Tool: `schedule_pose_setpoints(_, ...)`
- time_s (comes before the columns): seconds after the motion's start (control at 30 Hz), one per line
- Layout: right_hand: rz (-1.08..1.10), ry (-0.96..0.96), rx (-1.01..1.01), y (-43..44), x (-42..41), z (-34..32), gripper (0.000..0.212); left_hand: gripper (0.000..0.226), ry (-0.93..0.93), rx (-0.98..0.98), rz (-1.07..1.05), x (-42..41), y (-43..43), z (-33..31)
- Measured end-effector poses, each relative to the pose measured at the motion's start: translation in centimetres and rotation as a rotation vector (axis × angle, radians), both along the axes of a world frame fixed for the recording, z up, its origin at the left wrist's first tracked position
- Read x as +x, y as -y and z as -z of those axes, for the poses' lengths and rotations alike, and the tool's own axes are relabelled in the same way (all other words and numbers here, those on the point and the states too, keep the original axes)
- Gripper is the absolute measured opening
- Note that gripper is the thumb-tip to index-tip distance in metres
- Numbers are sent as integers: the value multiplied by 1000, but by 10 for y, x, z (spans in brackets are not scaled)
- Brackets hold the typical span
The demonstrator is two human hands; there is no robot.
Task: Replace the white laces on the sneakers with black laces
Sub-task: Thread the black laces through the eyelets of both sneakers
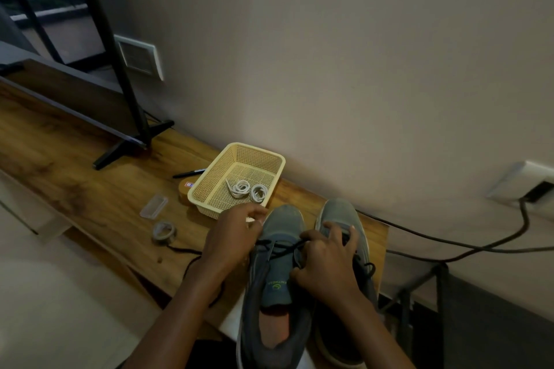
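Head view: left hand [235,238], right hand [325,263] pinching limp black lace [281,246] on grey mesh sneaker [277,281]; gripping near tip likely easiest.

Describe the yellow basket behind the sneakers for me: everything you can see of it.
The basket is a pale yellow rectangular tray of perforated plastic with a solid rim and low sloping walls. It sits upright on the wooden table, near the wall, just beyond the sneakers' toes. Two coiled white laces lie inside. The left hand overlaps its near corner in view; contact cannot be told. A small tan object sits against its left side.
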State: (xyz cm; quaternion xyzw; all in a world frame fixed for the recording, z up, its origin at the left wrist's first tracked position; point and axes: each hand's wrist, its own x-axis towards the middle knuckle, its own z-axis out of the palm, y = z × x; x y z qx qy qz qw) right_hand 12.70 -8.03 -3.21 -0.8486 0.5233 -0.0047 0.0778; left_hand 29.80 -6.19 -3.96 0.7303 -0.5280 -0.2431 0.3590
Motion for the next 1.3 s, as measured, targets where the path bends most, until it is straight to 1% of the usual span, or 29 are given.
schedule_pose_setpoints(0.1,1,-8,-3,0,0,0,27,20,54,203,132,-5,0,8)
schedule_pose_setpoints(0.2,5,-11,-10,0,1,2,27,8,130,307,122,-4,-1,10)
schedule_pose_setpoints(0.23,5,-10,-13,0,1,2,27,14,145,317,111,-4,-1,9)
schedule_pose_setpoints(0.27,4,-7,-13,0,0,3,27,22,143,312,99,-4,-1,9)
schedule_pose_setpoints(0.33,2,0,-10,1,0,3,27,27,121,289,40,-4,-2,10)
schedule_pose_setpoints(0.47,1,2,-15,2,-2,4,31,27,36,171,-175,5,-2,7)
schedule_pose_setpoints(0.53,2,7,-19,2,-2,5,35,25,27,105,-284,11,-2,3)
schedule_pose_setpoints(0.6,-4,9,-19,2,-2,6,37,20,34,43,-339,14,-4,-1)
schedule_pose_setpoints(0.7,-7,9,-20,2,-1,6,34,16,62,-23,-284,10,-5,-4)
schedule_pose_setpoints(0.8,-1,-1,-24,2,-1,6,37,26,83,-99,-110,3,-2,-6)
schedule_pose_setpoints(0.83,1,-3,-27,2,0,6,38,26,69,-78,-44,1,-1,-4)
schedule_pose_setpoints(0.87,4,-3,-29,2,0,6,38,25,59,-15,19,0,-1,-2)
schedule_pose_setpoints(0.97,9,-6,-27,3,0,7,39,18,109,260,142,-2,-2,7)
schedule_pose_setpoints(1.0,9,-7,-26,3,0,7,40,14,122,299,153,-2,-2,9)
schedule_pose_setpoints(1.07,9,-4,-27,3,0,7,41,8,135,317,149,-2,-3,9)
schedule_pose_setpoints(1.13,7,1,-26,2,0,7,40,14,116,301,120,-3,-2,9)
schedule_pose_setpoints(1.2,3,2,-23,2,0,7,39,20,14,279,71,-4,-3,9)
schedule_pose_setpoints(1.3,-5,1,-18,2,-1,5,39,22,-126,268,-19,-4,-4,7)
